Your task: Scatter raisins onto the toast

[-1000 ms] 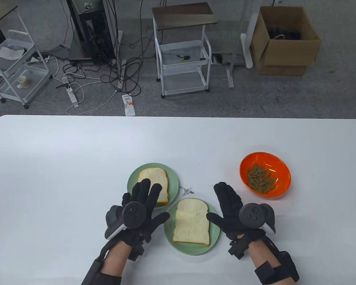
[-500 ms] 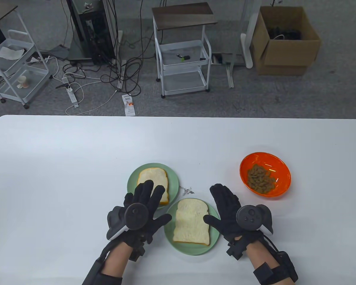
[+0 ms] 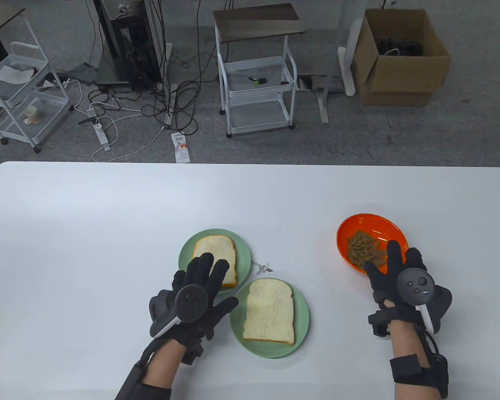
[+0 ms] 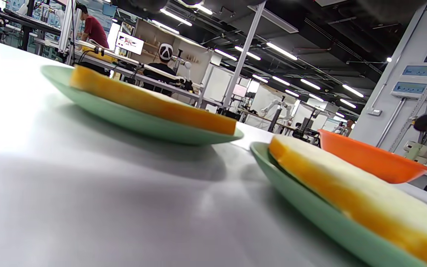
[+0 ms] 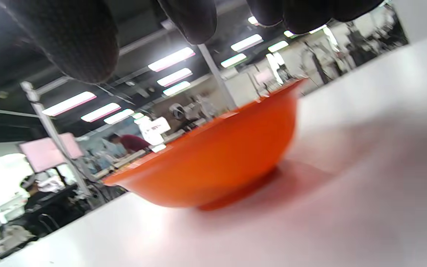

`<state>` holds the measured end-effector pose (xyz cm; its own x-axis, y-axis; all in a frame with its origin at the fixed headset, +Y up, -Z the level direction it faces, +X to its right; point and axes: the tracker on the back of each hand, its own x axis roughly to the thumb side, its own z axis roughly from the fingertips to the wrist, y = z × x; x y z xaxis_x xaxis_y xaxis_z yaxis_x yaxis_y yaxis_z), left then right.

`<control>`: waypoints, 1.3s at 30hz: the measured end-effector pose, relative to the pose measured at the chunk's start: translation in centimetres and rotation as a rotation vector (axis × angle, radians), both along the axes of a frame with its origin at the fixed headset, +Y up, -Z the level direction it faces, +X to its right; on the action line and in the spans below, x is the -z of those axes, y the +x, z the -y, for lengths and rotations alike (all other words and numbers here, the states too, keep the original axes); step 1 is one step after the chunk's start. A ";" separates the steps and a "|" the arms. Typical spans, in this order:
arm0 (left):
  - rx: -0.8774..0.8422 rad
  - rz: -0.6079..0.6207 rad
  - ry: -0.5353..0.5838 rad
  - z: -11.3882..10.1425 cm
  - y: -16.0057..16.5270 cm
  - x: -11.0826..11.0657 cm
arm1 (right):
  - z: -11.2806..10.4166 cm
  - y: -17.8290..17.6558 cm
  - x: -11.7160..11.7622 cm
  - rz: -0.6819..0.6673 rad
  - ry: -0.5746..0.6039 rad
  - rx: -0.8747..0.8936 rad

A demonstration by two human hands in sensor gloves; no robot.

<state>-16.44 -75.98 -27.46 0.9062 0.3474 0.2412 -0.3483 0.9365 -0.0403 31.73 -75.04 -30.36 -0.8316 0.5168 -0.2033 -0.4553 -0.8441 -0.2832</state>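
Note:
Two slices of toast lie on green plates: a far one (image 3: pixel 215 254) and a near one (image 3: pixel 270 311). An orange bowl (image 3: pixel 371 227) of raisins (image 3: pixel 362 247) stands at the right. My left hand (image 3: pixel 200 287) is spread flat, fingers over the near edge of the far plate (image 3: pixel 243 256), holding nothing. My right hand (image 3: pixel 396 266) is open at the bowl's near rim, fingertips over the raisins. The right wrist view shows the bowl (image 5: pixel 213 163) from the side with my fingertips (image 5: pixel 76 40) above it. The left wrist view shows both toasts (image 4: pixel 150 102) and the bowl (image 4: pixel 369 155).
The white table (image 3: pixel 108 233) stretches wide on the left and behind the plates. Small dark crumbs (image 3: pixel 261 267) lie between the plates. Beyond the table's far edge are a white cart (image 3: pixel 256 83), cables and a cardboard box (image 3: pixel 400 58) on the floor.
My right hand has moved right from beside the near plate to the orange bowl's near rim. The left hand has barely moved.

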 end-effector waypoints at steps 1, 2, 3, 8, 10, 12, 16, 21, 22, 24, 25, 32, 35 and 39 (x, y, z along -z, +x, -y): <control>0.000 0.000 0.000 0.0 0.0 0.0 | 0.3 0.3 0.2 0.017 -0.037 0.006; -0.001 0.000 -0.001 0.0 0.0 0.0 | 0.7 0.5 0.3 0.030 -0.074 0.012; -0.002 0.000 -0.001 0.0 0.0 0.0 | 1.2 0.7 0.6 0.027 -0.112 0.027; 0.008 -0.003 -0.010 0.2 0.1 0.2 | 3.8 1.3 1.4 0.026 -0.239 0.198; 0.010 -0.004 -0.011 0.2 0.1 0.2 | 3.8 1.5 1.5 0.059 -0.189 0.152; 0.011 -0.007 -0.009 0.2 0.1 0.2 | 3.9 1.6 1.4 0.101 -0.147 0.170; 0.012 -0.015 0.005 0.1 0.1 0.1 | 4.1 2.2 0.8 0.248 -0.073 0.297; 0.017 -0.031 0.036 -0.2 0.2 -0.1 | 4.0 2.1 0.2 0.329 0.058 0.409; 0.023 -0.035 0.055 -0.3 0.3 -0.2 | 3.6 1.6 0.1 0.303 0.074 0.433; 0.038 -0.042 0.097 -0.7 0.6 -0.5 | 2.7 0.4 0.1 0.231 0.099 0.451; 0.049 -0.043 0.123 -1.0 0.9 -0.8 | 2.2 -0.7 0.1 0.177 0.103 0.456; 0.111 0.011 0.398 -5.1 6.0 -4.6 | -0.5 -8.9 -1.8 -0.136 0.138 0.392; 0.252 -0.005 0.333 -6.8 9.6 -5.4 | -1.1 -11.7 -3.1 -0.235 0.134 0.348; 0.438 -0.049 0.097 -7.2 13.5 -4.5 | -1.1 -13.8 -4.2 -0.306 0.119 0.367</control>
<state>-2.89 -68.81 -22.96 0.9738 -0.0933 0.2073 0.0822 0.9947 0.0618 17.98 -73.91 -26.14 -0.6028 0.7916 0.1003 -0.7939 -0.5826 -0.1741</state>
